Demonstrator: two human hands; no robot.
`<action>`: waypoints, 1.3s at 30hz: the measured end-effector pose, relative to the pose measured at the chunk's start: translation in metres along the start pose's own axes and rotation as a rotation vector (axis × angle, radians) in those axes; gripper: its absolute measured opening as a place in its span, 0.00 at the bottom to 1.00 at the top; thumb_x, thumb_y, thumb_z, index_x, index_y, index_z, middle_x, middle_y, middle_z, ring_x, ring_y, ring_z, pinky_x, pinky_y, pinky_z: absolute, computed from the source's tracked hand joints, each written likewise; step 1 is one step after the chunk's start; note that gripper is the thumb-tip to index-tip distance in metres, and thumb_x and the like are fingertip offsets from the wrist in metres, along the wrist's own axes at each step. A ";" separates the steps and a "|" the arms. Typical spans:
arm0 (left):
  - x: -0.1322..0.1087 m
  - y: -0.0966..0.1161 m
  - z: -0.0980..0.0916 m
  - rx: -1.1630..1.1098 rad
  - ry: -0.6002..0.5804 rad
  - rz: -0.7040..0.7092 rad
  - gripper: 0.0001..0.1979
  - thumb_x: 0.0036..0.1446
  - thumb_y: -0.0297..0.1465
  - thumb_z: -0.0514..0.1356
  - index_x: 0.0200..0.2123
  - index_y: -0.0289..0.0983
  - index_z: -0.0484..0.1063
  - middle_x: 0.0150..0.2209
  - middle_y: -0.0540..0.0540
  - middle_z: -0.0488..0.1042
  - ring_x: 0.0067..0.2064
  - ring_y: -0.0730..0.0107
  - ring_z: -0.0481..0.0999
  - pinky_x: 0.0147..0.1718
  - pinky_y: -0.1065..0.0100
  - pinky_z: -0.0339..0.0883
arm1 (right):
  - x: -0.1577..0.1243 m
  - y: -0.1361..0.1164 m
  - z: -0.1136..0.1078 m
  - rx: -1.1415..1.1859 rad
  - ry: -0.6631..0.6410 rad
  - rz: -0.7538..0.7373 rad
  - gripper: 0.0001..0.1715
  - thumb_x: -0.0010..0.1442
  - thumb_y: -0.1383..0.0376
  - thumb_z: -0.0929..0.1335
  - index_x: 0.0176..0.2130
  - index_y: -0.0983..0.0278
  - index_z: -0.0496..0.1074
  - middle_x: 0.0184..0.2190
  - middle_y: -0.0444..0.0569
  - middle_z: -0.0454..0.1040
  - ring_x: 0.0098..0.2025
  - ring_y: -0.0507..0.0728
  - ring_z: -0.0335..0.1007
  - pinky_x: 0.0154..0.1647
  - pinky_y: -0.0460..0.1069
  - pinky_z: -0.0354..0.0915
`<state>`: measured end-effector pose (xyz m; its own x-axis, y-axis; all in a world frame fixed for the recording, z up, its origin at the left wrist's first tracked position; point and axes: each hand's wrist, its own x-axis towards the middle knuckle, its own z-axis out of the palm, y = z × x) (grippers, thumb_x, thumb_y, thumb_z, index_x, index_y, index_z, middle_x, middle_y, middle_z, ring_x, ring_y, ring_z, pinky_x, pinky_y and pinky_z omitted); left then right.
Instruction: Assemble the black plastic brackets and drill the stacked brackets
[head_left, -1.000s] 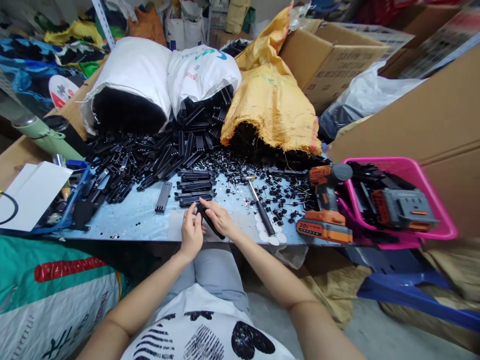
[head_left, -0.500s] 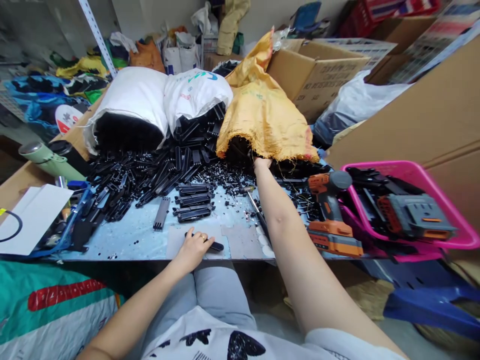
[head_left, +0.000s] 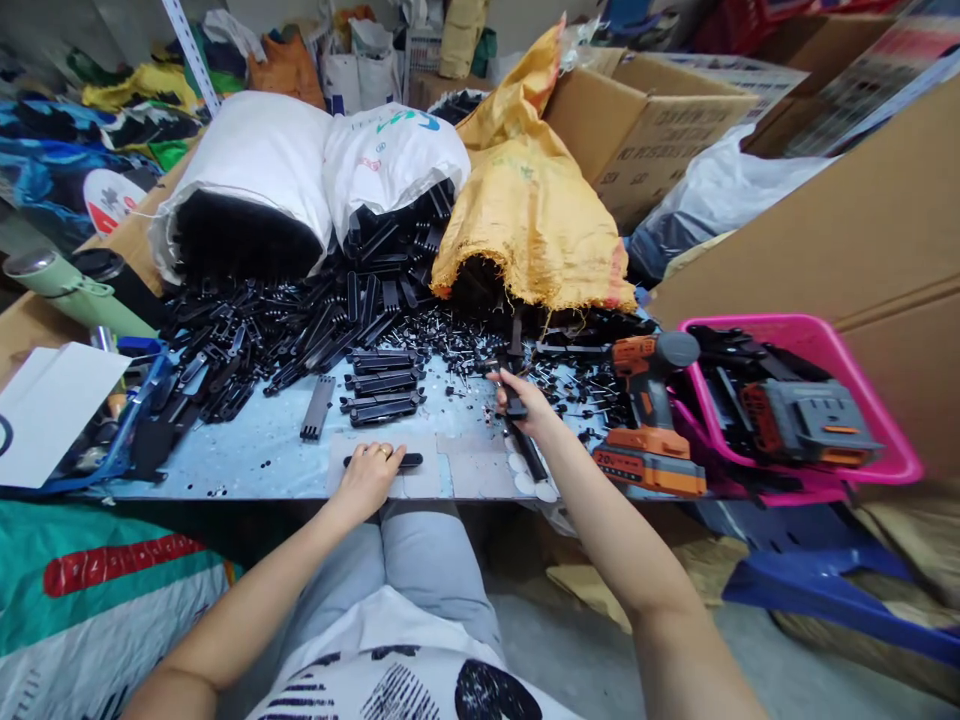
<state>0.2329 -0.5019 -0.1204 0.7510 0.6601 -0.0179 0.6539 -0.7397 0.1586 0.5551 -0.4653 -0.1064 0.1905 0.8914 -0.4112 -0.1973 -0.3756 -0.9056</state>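
Observation:
My left hand [head_left: 367, 480] rests at the table's front edge, its fingers closed over a black plastic strip [head_left: 410, 460] lying flat. In my right hand [head_left: 527, 402] is a long black plastic piece [head_left: 515, 340], gripped upright in front of the yellow sack [head_left: 529, 225]. Below that hand lies a black-handled tool [head_left: 531, 455], its head partly hidden. A neat stack of black plastic assemblies [head_left: 384, 385] sits beyond my left hand, with a single ridged black part [head_left: 317, 408] to its left.
Two white sacks [head_left: 255, 160] spill black parts [head_left: 240, 345] across the back left. Small screws [head_left: 442, 335] are scattered mid-table. An orange cordless drill [head_left: 651, 425] stands at right, beside a pink basket [head_left: 874, 420]. A blue tray [head_left: 154, 400] lies at left.
My right hand has come out of the yellow sack's mouth and back toward me, now with a black plastic piece in it. The left hand stays on the black strip.

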 end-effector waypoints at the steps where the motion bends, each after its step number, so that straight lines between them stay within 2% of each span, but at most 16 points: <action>1: 0.002 0.000 0.003 -0.026 -0.002 0.004 0.21 0.59 0.19 0.48 0.56 0.33 0.62 0.43 0.39 0.71 0.45 0.59 0.69 0.42 0.59 0.62 | -0.015 0.008 0.002 -0.002 -0.058 0.034 0.24 0.54 0.51 0.68 0.42 0.65 0.65 0.21 0.40 0.65 0.18 0.47 0.56 0.18 0.43 0.56; 3: 0.007 0.001 0.008 -0.079 -0.001 0.007 0.19 0.61 0.22 0.49 0.55 0.34 0.62 0.43 0.40 0.71 0.45 0.59 0.69 0.42 0.60 0.62 | -0.043 0.018 0.007 -0.109 -0.201 0.085 0.24 0.54 0.52 0.69 0.44 0.64 0.64 0.25 0.42 0.68 0.18 0.47 0.56 0.17 0.43 0.55; 5: 0.011 0.000 0.010 -0.122 0.006 0.005 0.17 0.62 0.26 0.50 0.54 0.33 0.63 0.42 0.40 0.71 0.45 0.59 0.69 0.43 0.60 0.63 | -0.065 0.021 0.015 -0.368 -0.326 0.035 0.24 0.58 0.49 0.65 0.45 0.63 0.65 0.27 0.44 0.69 0.18 0.47 0.57 0.18 0.43 0.55; 8: 0.015 -0.002 0.011 -0.165 0.008 0.013 0.17 0.62 0.30 0.52 0.53 0.34 0.64 0.43 0.40 0.71 0.46 0.58 0.69 0.44 0.59 0.63 | -0.089 0.024 0.029 -0.895 -0.414 -0.255 0.23 0.62 0.50 0.61 0.48 0.62 0.67 0.35 0.49 0.72 0.31 0.53 0.68 0.32 0.47 0.62; 10: 0.016 -0.004 0.012 -0.191 0.003 0.024 0.16 0.62 0.30 0.52 0.52 0.34 0.64 0.43 0.40 0.71 0.46 0.59 0.69 0.45 0.60 0.64 | -0.098 0.028 0.038 -1.216 -0.469 -0.449 0.19 0.64 0.53 0.62 0.48 0.63 0.68 0.40 0.52 0.72 0.40 0.57 0.69 0.40 0.49 0.62; 11: 0.017 -0.005 0.012 -0.207 -0.001 0.032 0.16 0.62 0.30 0.52 0.52 0.34 0.65 0.44 0.40 0.71 0.46 0.59 0.69 0.46 0.60 0.64 | -0.101 0.031 0.042 -1.342 -0.490 -0.511 0.18 0.64 0.55 0.62 0.46 0.64 0.68 0.40 0.53 0.72 0.41 0.58 0.68 0.40 0.49 0.61; 14: 0.020 -0.006 0.011 -0.251 -0.018 0.063 0.15 0.62 0.31 0.52 0.51 0.35 0.65 0.45 0.41 0.70 0.48 0.60 0.68 0.47 0.60 0.63 | -0.104 0.041 0.048 -1.580 -0.510 -0.597 0.19 0.66 0.55 0.60 0.43 0.67 0.67 0.36 0.54 0.71 0.37 0.57 0.68 0.34 0.48 0.58; 19: 0.024 0.000 0.003 -0.245 -0.067 0.069 0.16 0.62 0.30 0.50 0.52 0.36 0.64 0.47 0.41 0.69 0.50 0.60 0.68 0.49 0.60 0.61 | -0.098 0.056 0.051 -1.689 -0.496 -0.752 0.21 0.67 0.52 0.57 0.40 0.65 0.66 0.36 0.51 0.70 0.37 0.56 0.67 0.34 0.47 0.54; 22: 0.024 0.005 -0.003 -0.227 -0.081 0.045 0.17 0.60 0.38 0.53 0.50 0.37 0.64 0.47 0.41 0.69 0.50 0.57 0.67 0.49 0.57 0.61 | -0.097 0.061 0.054 -1.711 -0.471 -0.739 0.21 0.67 0.52 0.56 0.41 0.64 0.67 0.35 0.50 0.70 0.35 0.54 0.66 0.31 0.47 0.51; 25: 0.022 0.007 -0.006 -0.226 -0.053 0.054 0.29 0.49 0.50 0.61 0.48 0.36 0.64 0.46 0.39 0.69 0.49 0.52 0.68 0.46 0.56 0.62 | -0.103 0.062 0.058 -1.724 -0.401 -0.754 0.21 0.67 0.52 0.55 0.42 0.63 0.67 0.35 0.50 0.70 0.35 0.55 0.65 0.32 0.47 0.50; 27: 0.020 0.007 -0.005 -0.241 -0.030 0.073 0.33 0.44 0.51 0.64 0.47 0.36 0.63 0.45 0.40 0.69 0.47 0.53 0.70 0.43 0.59 0.64 | -0.109 0.059 0.061 -1.724 -0.363 -0.791 0.21 0.68 0.53 0.54 0.43 0.63 0.67 0.35 0.51 0.70 0.36 0.56 0.65 0.32 0.48 0.49; 31: 0.013 0.004 -0.001 -0.296 0.067 0.080 0.25 0.48 0.46 0.63 0.45 0.38 0.64 0.42 0.42 0.71 0.43 0.58 0.72 0.39 0.63 0.66 | -0.118 0.047 0.071 -1.735 -0.327 -0.823 0.21 0.69 0.56 0.53 0.45 0.64 0.66 0.36 0.54 0.70 0.37 0.57 0.63 0.32 0.49 0.48; 35: 0.007 0.001 0.006 -0.317 0.176 0.097 0.20 0.53 0.42 0.60 0.44 0.36 0.66 0.41 0.41 0.72 0.43 0.59 0.73 0.39 0.63 0.66 | -0.119 0.035 0.078 -1.762 -0.332 -0.834 0.20 0.69 0.58 0.53 0.44 0.65 0.67 0.35 0.54 0.70 0.37 0.57 0.63 0.33 0.50 0.48; 37: 0.006 0.001 0.007 -0.319 0.171 0.091 0.20 0.53 0.44 0.60 0.44 0.36 0.66 0.40 0.41 0.72 0.42 0.59 0.73 0.39 0.63 0.66 | -0.117 0.032 0.076 -1.755 -0.364 -0.843 0.20 0.69 0.58 0.53 0.44 0.65 0.67 0.36 0.54 0.70 0.37 0.57 0.63 0.34 0.50 0.49; 39: 0.012 0.001 0.006 -0.314 0.104 0.104 0.23 0.52 0.47 0.60 0.43 0.36 0.66 0.39 0.42 0.72 0.41 0.60 0.73 0.39 0.64 0.66 | -0.110 0.030 0.069 -1.733 -0.416 -0.814 0.20 0.68 0.56 0.56 0.42 0.65 0.69 0.36 0.53 0.71 0.38 0.57 0.63 0.35 0.49 0.50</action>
<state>0.2431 -0.4958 -0.1260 0.7880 0.6052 0.1129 0.5021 -0.7379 0.4511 0.4614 -0.5569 -0.0814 -0.5180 0.8494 -0.1005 0.8553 0.5156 -0.0509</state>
